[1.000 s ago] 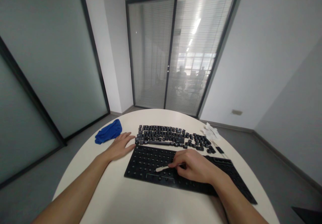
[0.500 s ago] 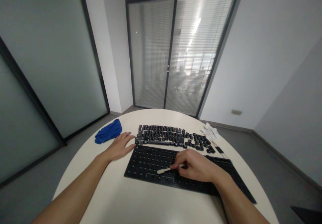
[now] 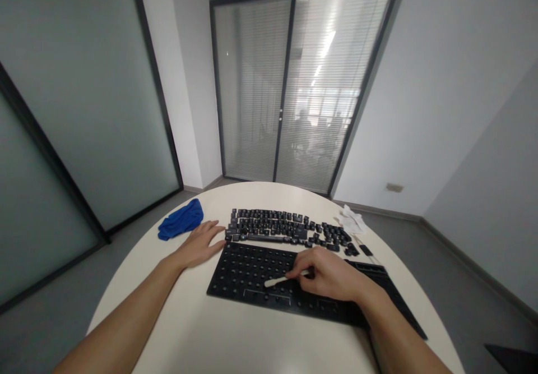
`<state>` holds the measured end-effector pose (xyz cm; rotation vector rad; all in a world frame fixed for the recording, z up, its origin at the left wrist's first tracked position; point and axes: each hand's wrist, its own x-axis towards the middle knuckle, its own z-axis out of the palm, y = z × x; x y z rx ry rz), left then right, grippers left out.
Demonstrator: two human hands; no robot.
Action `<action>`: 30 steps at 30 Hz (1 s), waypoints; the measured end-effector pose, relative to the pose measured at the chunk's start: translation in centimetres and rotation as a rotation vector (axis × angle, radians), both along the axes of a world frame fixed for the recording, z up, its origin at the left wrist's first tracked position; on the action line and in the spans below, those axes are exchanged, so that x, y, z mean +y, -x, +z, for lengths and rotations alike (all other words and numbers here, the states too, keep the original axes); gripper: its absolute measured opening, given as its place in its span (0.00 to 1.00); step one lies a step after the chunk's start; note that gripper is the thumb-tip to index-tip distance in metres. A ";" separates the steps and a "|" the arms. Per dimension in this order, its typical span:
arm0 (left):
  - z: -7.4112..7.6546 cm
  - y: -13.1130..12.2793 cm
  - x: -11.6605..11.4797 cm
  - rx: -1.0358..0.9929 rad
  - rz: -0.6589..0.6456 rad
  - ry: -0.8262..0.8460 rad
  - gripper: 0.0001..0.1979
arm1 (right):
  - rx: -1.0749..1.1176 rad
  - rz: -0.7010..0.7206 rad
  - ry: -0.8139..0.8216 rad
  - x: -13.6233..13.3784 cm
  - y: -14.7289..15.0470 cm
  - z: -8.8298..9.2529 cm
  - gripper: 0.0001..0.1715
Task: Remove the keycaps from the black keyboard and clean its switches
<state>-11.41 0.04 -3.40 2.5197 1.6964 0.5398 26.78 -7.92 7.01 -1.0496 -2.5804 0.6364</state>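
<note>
A black keyboard base [image 3: 252, 276] without keycaps lies on the round cream table [image 3: 210, 329]. Over its middle, my right hand [image 3: 319, 273] pinches a thin whitish stick [image 3: 275, 281], whose wider tip is at the lower rows of the base. My left hand [image 3: 202, 245] rests flat with spread fingers on the table, its fingertips beside the base's upper left corner and the removed keycaps [image 3: 269, 222]. Those black keycaps stand in rows just behind the base.
A blue cloth [image 3: 181, 220] lies at the table's left, beyond my left hand. At the right are a crumpled white tissue [image 3: 353, 220] and a small black object [image 3: 366, 250] with thin sticks near it. Glass doors [image 3: 281, 93] stand behind the table.
The stick's tip has shifted slightly up and to the right on the keyboard base, with my right hand moving a little. My left hand has stayed in place.
</note>
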 end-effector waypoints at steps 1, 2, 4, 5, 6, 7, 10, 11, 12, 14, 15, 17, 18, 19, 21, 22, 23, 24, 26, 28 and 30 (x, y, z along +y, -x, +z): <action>0.0 0.0 0.0 -0.002 -0.002 0.000 0.29 | -0.002 -0.013 -0.032 0.1 -0.1 -0.1 0.22; 0.0 -0.1 -0.1 -0.002 -0.004 0.001 0.29 | -0.003 -0.023 -0.054 0.2 -0.2 -0.2 0.21; 0.1 -0.1 -0.2 0.000 -0.006 0.006 0.29 | -0.010 -0.028 -0.066 0.4 -0.4 -0.4 0.20; 0.2 -0.2 -0.3 0.000 -0.004 0.008 0.29 | -0.016 -0.027 -0.060 0.5 -0.4 -0.5 0.20; 0.2 -0.2 -0.3 -0.001 -0.001 0.009 0.29 | -0.023 -0.028 -0.053 0.5 -0.5 -0.6 0.20; 0.2 -0.3 -0.3 -0.004 0.001 0.010 0.29 | -0.029 -0.029 -0.045 0.5 -0.5 -0.6 0.19; 0.3 -0.3 -0.4 -0.010 0.001 0.008 0.29 | -0.035 -0.034 -0.036 0.4 -0.5 -0.4 0.19; 0.2 -0.3 -0.4 -0.009 0.001 0.005 0.29 | -0.030 -0.037 -0.040 0.4 -0.5 -0.4 0.19; 0.2 -0.3 -0.4 -0.008 0.002 0.003 0.28 | -0.025 -0.044 -0.048 0.4 -0.5 -0.3 0.19; 0.2 -0.3 -0.3 -0.006 0.000 0.002 0.29 | -0.014 -0.066 -0.072 0.6 -0.6 -0.4 0.20; 0.2 -0.3 -0.3 -0.005 -0.001 0.004 0.29 | -0.013 -0.074 -0.084 0.7 -0.6 -0.5 0.21; 0.2 -0.3 -0.4 -0.002 0.001 0.013 0.29 | -0.016 -0.079 -0.102 0.8 -0.7 -0.8 0.21; 0.3 -0.3 -0.4 0.000 0.003 0.017 0.29 | -0.020 -0.073 -0.101 0.9 -0.7 -0.9 0.21; 0.3 -0.4 -0.4 0.002 0.007 0.021 0.29 | -0.024 -0.068 -0.095 0.9 -0.8 -1.1 0.21; 0.4 -0.4 -0.4 0.003 0.012 0.026 0.29 | -0.033 -0.067 -0.079 0.9 -0.8 -1.2 0.20; 0.4 -0.4 -0.4 0.003 0.012 0.025 0.29 | -0.039 -0.071 -0.074 0.9 -0.8 -1.2 0.20; 0.3 -0.4 -0.4 0.003 0.012 0.022 0.29 | -0.045 -0.075 -0.072 0.9 -0.8 -1.2 0.19; 0.3 -0.3 -0.3 0.002 0.010 0.019 0.29 | -0.050 -0.081 -0.076 0.8 -0.8 -1.1 0.19; 0.2 -0.3 -0.3 0.000 0.003 0.012 0.29 | -0.046 -0.089 -0.089 0.8 -0.7 -1.0 0.20; 0.2 -0.2 -0.3 -0.006 -0.003 0.011 0.29 | -0.022 -0.089 -0.112 0.8 -0.6 -0.9 0.21; 0.2 -0.2 -0.3 -0.013 -0.005 0.013 0.29 | -0.006 -0.067 -0.135 0.9 -0.4 -1.0 0.22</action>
